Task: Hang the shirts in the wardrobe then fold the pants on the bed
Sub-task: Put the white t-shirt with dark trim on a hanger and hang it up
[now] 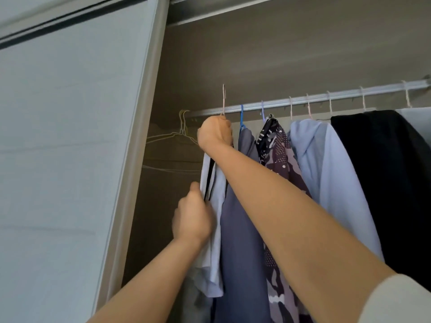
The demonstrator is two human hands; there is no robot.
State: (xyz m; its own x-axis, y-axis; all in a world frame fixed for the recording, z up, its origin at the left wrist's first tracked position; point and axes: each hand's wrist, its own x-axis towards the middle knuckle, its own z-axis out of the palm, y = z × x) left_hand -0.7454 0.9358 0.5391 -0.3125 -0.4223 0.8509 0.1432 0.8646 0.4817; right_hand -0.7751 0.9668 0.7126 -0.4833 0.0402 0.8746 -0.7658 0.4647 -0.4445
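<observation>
My right hand [215,132] is closed around the neck of a pale pink hanger [224,99], whose hook rises above the wardrobe rail [303,100]. From that hanger drops a light blue shirt with a dark stripe [215,229]. My left hand [192,217] pinches the shirt's left edge lower down. On the rail to the right hang a grey-blue shirt [240,241], a purple patterned shirt [283,164], a pale blue shirt [326,178] and a black garment [384,171].
Bare wire hangers [180,134] hang at the rail's left end, just left of my right hand. The white sliding door [70,148] stands at the left, its frame close to my left arm. A shelf edge [210,10] runs above.
</observation>
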